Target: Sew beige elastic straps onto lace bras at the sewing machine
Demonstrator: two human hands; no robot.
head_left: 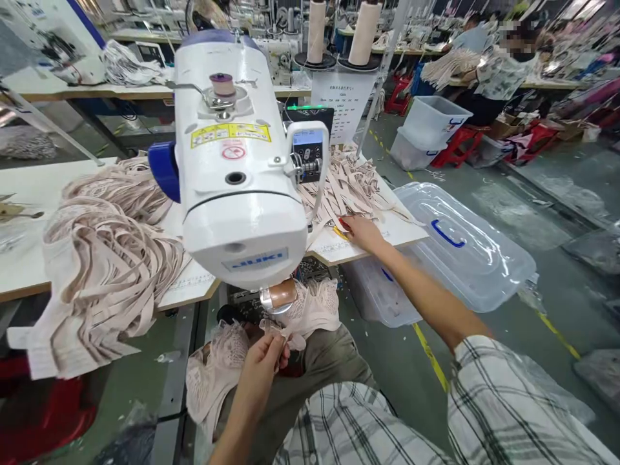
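Head cam: L hand (266, 356) pinches bra (306, 315), long axis slanting up-R; R hand (361, 234) grip unclear.

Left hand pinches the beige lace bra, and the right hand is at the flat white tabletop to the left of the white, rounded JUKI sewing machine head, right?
Wrong side: the head view shows the right hand at the white tabletop to the right of the sewing machine head. The left hand does pinch the bra.
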